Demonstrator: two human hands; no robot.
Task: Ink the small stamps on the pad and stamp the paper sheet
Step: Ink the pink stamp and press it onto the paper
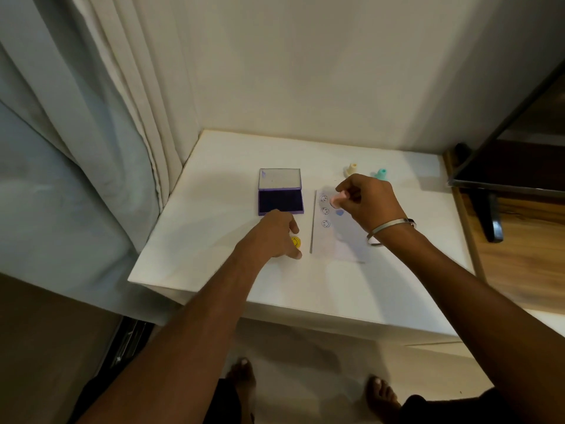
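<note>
A purple ink pad [280, 202] lies open on the white table [214, 240], its clear lid flat behind it. Right of it lies the paper sheet [342, 237], bearing three smiley prints in a column and a blue mark. My right hand [367, 203] holds a pink stamp [338, 199] tilted just above the sheet's upper part. My left hand [275, 234] rests on the table in front of the pad, fingers around a yellow stamp [296, 242] lying there. A cream stamp [351, 169] and a teal stamp [381, 173] stand upright behind the sheet.
A wall runs behind the table and curtains [91, 133] hang at the left. A dark screen on a stand [504, 166] sits on a wooden surface at the right. My bare feet show on the floor below the table's front edge.
</note>
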